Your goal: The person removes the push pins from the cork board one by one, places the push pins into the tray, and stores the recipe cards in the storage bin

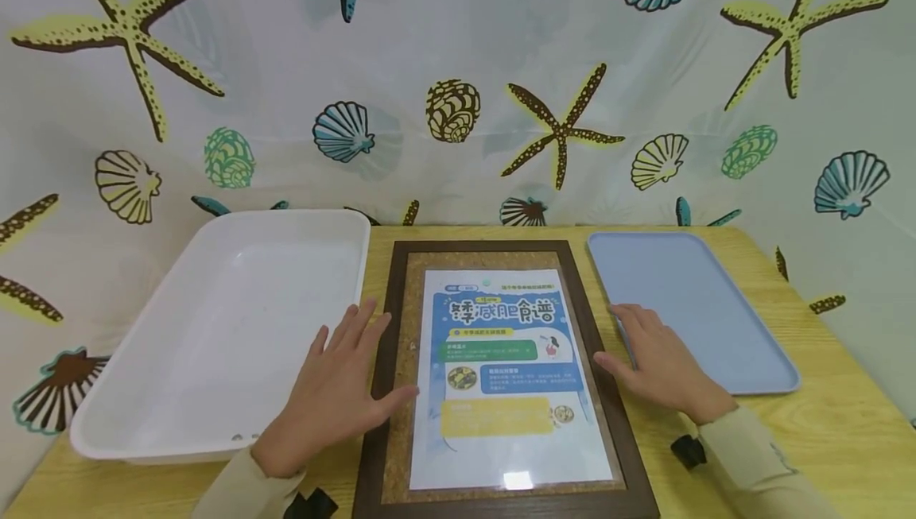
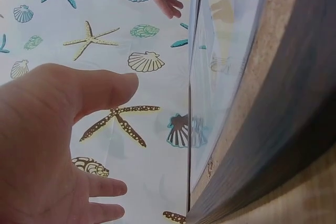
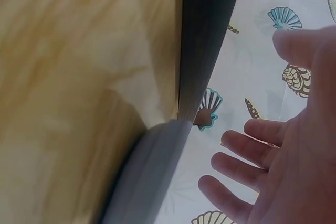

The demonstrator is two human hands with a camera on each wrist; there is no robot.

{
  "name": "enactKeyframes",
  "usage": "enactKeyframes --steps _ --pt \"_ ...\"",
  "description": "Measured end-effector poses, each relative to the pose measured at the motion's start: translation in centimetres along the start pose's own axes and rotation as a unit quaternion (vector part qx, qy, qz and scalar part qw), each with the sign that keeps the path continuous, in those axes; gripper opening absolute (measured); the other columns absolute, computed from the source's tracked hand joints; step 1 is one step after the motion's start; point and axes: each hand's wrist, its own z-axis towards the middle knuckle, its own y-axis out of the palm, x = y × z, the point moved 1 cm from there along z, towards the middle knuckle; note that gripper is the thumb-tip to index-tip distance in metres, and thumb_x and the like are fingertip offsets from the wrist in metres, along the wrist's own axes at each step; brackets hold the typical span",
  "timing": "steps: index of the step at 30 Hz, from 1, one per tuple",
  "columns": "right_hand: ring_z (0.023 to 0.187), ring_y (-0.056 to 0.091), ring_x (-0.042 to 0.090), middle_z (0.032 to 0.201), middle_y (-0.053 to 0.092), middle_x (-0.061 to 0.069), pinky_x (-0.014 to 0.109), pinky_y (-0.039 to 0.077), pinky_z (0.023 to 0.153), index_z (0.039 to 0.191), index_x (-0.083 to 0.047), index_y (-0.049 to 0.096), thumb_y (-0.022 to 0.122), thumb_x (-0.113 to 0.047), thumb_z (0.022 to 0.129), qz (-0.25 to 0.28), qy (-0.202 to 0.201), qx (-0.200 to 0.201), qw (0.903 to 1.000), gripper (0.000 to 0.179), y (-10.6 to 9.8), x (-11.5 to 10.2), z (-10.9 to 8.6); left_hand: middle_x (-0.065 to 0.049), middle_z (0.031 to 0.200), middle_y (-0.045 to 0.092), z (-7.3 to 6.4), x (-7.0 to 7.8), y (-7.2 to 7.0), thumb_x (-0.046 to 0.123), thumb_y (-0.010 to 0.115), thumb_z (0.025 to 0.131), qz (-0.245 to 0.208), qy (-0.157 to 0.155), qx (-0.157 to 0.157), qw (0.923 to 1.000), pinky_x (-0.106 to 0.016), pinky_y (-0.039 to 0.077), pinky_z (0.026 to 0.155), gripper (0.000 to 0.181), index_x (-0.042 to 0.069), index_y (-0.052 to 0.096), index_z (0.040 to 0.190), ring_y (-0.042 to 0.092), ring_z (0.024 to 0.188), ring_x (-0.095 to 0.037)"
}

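Note:
Between my hands a dark brown wooden frame (image 1: 482,246) lies on the table, holding a cork board with a glossy printed sheet (image 1: 511,455) on it. My left hand (image 1: 332,388) hovers over the frame's left side, fingers spread and nothing in them. In the left wrist view, that hand (image 2: 47,140) is apart from the frame (image 2: 283,114). To the frame's right, my right hand (image 1: 654,360) hangs above the near left edge of a blue tray (image 1: 687,296). The right wrist view shows this hand (image 3: 278,166) with relaxed fingers, apart from the frame (image 3: 207,30).
A large white plastic tub (image 1: 215,320) stands at the left, close to the frame. The pale wooden table (image 1: 844,439) shows at the front right. Behind it hangs a white cloth (image 1: 444,34) printed with starfish and shells.

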Motion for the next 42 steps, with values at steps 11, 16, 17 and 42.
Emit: enactKeyframes --steps 11,16,17,42 --pt "0.123 0.046 0.040 0.135 0.049 0.022 0.058 0.043 0.088 0.138 0.002 0.042 0.060 -0.040 0.092 0.000 0.013 -0.012 0.9998 0.065 -0.1 -0.5 0.5 -0.020 0.154 0.030 0.4 0.5 0.5 0.058 0.065 0.077 -0.009 0.002 -0.001 1.0000 -0.068 0.022 0.107 0.089 0.003 0.042 0.143 0.029 0.140 -0.043" --pt "0.124 0.045 0.040 0.136 0.049 0.023 0.059 0.041 0.092 0.139 0.002 0.041 0.061 -0.040 0.092 0.009 0.022 -0.025 0.9994 0.066 0.0 -0.6 0.6 -0.021 0.155 0.028 0.5 0.8 0.7 0.057 0.067 0.077 -0.019 -0.002 -0.013 0.9997 -0.067 0.022 0.108 0.089 0.002 0.042 0.143 0.026 0.142 -0.043" --pt "0.125 0.045 0.039 0.136 0.048 0.022 0.059 0.040 0.092 0.139 0.002 0.041 0.061 -0.040 0.092 0.010 0.024 -0.028 0.9993 0.066 0.0 -0.6 0.7 -0.020 0.155 0.028 0.6 0.8 0.8 0.057 0.067 0.077 -0.020 -0.003 -0.015 0.9997 -0.067 0.022 0.108 0.089 0.002 0.041 0.143 0.025 0.142 -0.043" --pt "0.121 0.046 0.040 0.131 0.052 0.021 0.060 0.038 0.092 0.135 0.002 0.047 0.060 -0.036 0.093 0.060 0.035 -0.035 0.9970 0.059 0.4 -0.6 2.0 -0.021 0.152 0.034 2.2 1.6 1.6 0.055 0.066 0.079 -0.009 0.066 -0.002 0.9978 -0.068 0.022 0.107 0.085 0.005 0.042 0.143 0.032 0.138 -0.045"
